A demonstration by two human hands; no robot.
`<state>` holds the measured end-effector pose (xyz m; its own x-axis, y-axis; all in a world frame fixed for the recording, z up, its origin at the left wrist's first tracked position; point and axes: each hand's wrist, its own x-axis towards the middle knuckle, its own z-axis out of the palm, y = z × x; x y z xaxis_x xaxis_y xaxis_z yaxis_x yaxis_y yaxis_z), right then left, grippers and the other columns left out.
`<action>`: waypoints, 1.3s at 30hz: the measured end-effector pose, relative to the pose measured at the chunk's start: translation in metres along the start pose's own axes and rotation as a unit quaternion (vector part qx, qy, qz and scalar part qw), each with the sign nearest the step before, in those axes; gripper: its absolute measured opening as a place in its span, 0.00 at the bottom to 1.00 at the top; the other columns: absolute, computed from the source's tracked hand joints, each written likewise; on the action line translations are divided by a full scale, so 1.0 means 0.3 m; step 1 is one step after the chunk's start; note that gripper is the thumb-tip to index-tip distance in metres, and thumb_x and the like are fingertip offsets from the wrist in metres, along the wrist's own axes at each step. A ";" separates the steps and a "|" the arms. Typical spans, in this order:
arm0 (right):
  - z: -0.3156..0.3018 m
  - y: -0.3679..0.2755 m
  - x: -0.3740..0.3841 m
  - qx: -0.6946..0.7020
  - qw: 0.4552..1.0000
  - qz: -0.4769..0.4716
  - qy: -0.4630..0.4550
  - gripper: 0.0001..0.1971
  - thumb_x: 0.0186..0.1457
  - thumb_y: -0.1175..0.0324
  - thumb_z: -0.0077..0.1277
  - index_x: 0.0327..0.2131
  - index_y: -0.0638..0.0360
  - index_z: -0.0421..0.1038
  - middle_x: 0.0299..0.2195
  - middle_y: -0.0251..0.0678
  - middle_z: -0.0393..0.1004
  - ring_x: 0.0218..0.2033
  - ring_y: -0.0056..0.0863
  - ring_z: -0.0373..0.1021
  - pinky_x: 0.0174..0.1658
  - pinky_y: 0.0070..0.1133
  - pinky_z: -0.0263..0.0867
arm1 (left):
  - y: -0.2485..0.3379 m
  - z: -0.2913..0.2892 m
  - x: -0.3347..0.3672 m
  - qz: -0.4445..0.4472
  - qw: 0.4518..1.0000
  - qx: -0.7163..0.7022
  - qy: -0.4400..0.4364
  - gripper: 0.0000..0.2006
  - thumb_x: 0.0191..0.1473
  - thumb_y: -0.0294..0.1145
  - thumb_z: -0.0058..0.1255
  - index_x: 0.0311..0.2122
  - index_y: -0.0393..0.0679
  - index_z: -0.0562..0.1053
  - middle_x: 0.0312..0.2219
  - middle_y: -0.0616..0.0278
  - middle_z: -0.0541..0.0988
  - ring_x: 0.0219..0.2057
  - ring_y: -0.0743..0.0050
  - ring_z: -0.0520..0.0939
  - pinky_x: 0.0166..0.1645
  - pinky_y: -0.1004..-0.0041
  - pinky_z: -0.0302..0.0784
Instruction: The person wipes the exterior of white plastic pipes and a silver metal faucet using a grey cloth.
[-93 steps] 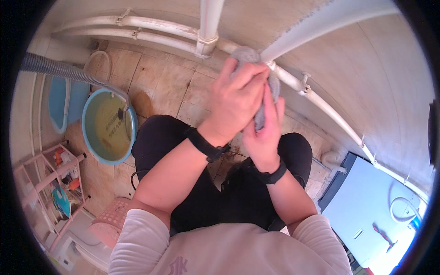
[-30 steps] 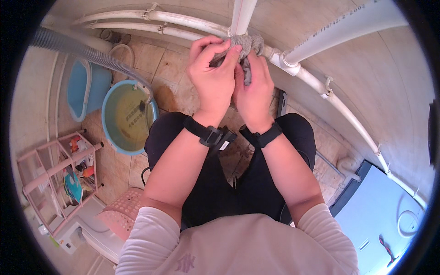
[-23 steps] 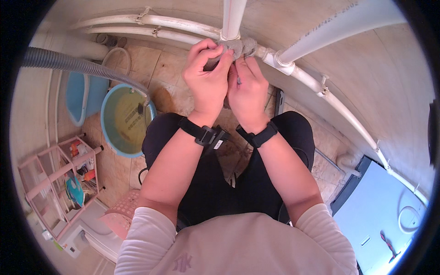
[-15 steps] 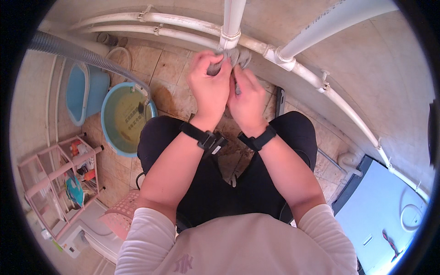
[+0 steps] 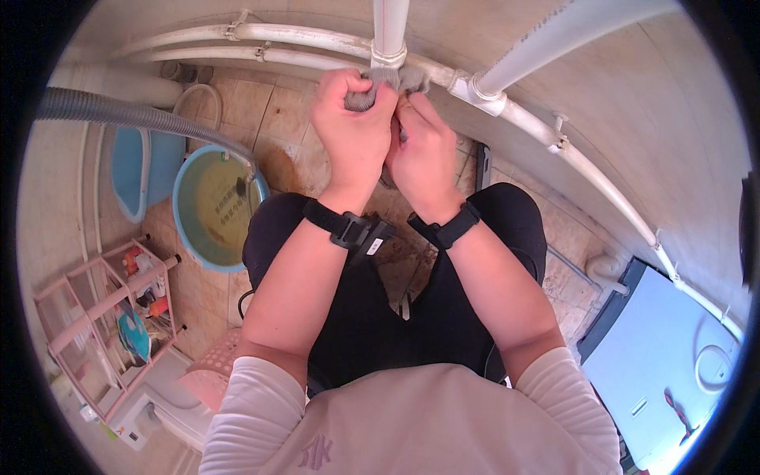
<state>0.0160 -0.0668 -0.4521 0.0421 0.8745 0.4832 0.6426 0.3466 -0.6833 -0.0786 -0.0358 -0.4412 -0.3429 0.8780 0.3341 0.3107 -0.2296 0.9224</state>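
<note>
The grey cloth (image 5: 361, 100) looks soft, light; bunched folds suit holding; left hand (image 5: 354, 133) and right hand (image 5: 424, 149) each have their grip clasping it.

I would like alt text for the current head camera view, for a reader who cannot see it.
Seen from above, a left hand and a right hand together hold a bunched grey cloth beside white pipes along a wall. At the left stand a blue basin and a pink rack.
</note>
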 end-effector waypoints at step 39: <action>0.091 0.036 -0.027 0.107 0.982 0.153 0.023 0.19 0.55 0.70 0.47 0.51 0.65 0.67 0.44 0.42 0.71 0.33 0.46 0.75 0.34 0.39 0.71 | -0.033 0.037 0.007 -0.048 0.995 0.087 -0.016 0.18 0.44 0.26 0.69 0.25 0.39 0.65 0.24 0.61 0.75 0.27 0.79 0.74 0.31 0.75 0.74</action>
<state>0.0016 -0.0608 -0.4783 0.2459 0.9343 0.2580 0.4190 0.1375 -0.8975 -0.0727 -0.0271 -0.4519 -0.3504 0.9060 0.2372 0.4274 -0.0707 0.9013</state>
